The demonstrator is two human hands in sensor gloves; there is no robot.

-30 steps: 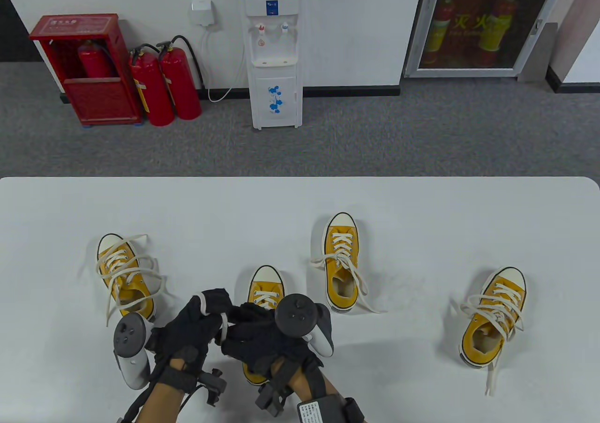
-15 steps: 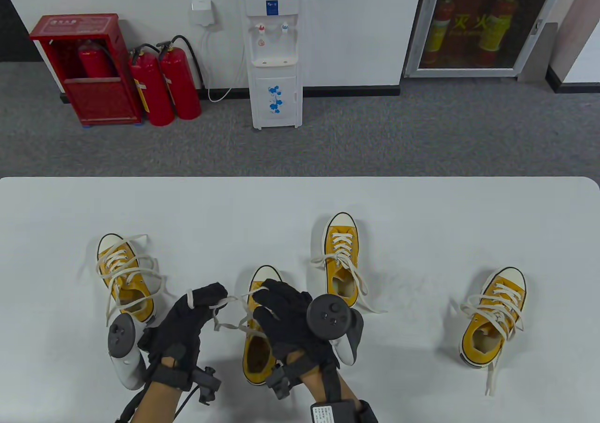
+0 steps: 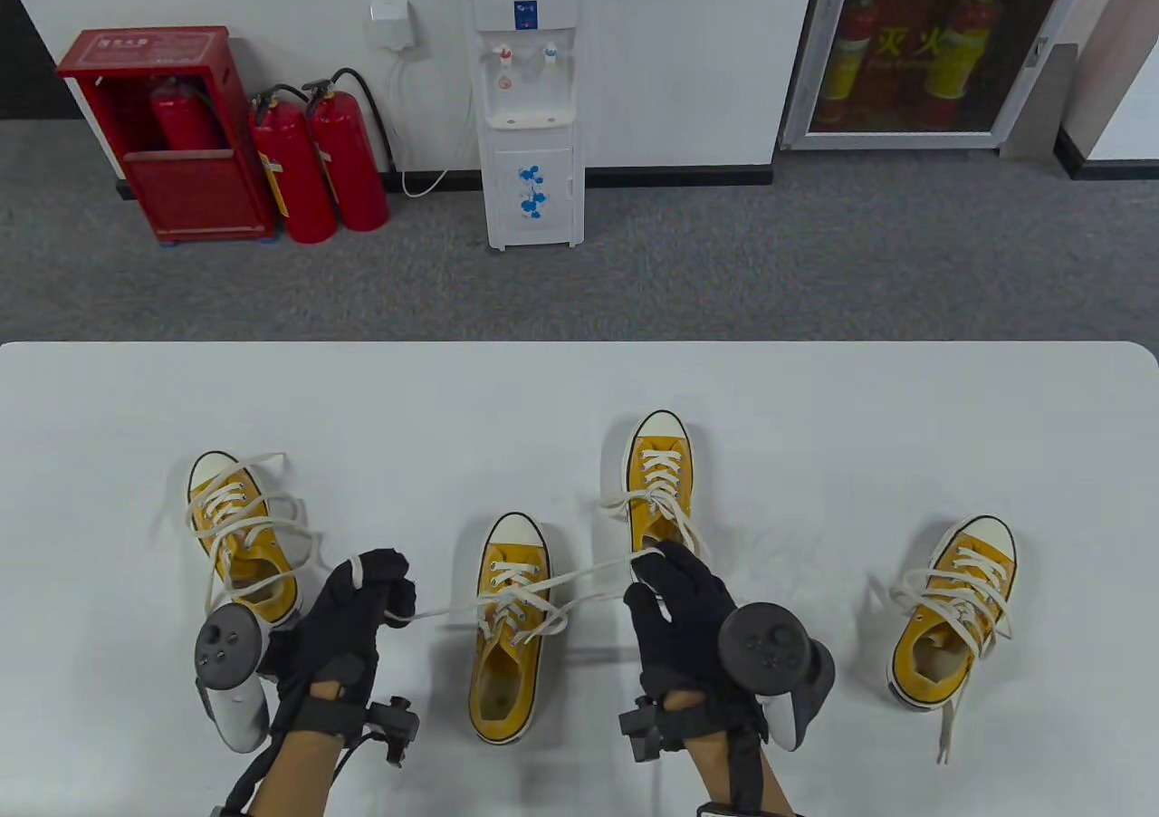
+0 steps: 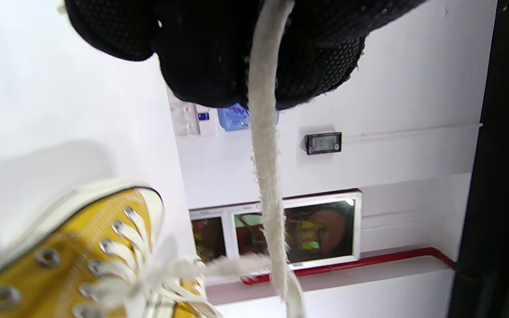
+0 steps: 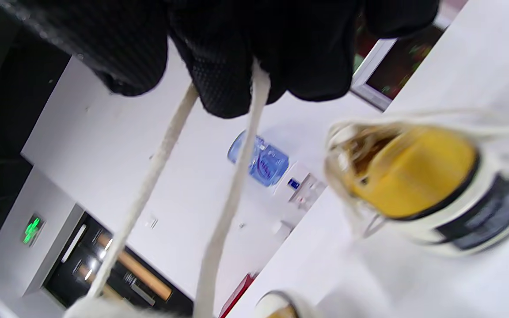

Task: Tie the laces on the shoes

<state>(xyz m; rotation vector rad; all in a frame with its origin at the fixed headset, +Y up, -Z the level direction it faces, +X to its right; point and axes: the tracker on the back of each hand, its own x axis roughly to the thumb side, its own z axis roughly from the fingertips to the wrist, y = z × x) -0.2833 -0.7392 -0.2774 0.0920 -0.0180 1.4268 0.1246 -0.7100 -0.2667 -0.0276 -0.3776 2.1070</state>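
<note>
Several yellow canvas shoes with white laces stand on the white table (image 3: 579, 391). The middle shoe (image 3: 507, 663) lies between my hands. My left hand (image 3: 385, 581) grips one lace end to the shoe's left. My right hand (image 3: 661, 572) grips the other lace (image 3: 589, 577) to its right. The laces run taut from both hands and cross over the shoe's tongue. In the left wrist view my fingers (image 4: 219, 53) hold one strand (image 4: 265, 168) above the shoe (image 4: 73, 260). In the right wrist view my fingers (image 5: 232, 66) hold two strands (image 5: 232, 194).
A shoe with loose laces (image 3: 240, 536) stands just beyond my left hand. Another shoe (image 3: 658, 500) stands right behind my right hand, seen also in the right wrist view (image 5: 409, 176). A fourth shoe (image 3: 951, 618) stands at the right. The table's far edge runs across the view.
My hands were bunched together over the middle shoe. They have moved apart, left and right, drawing the laces out taut across the shoe.
</note>
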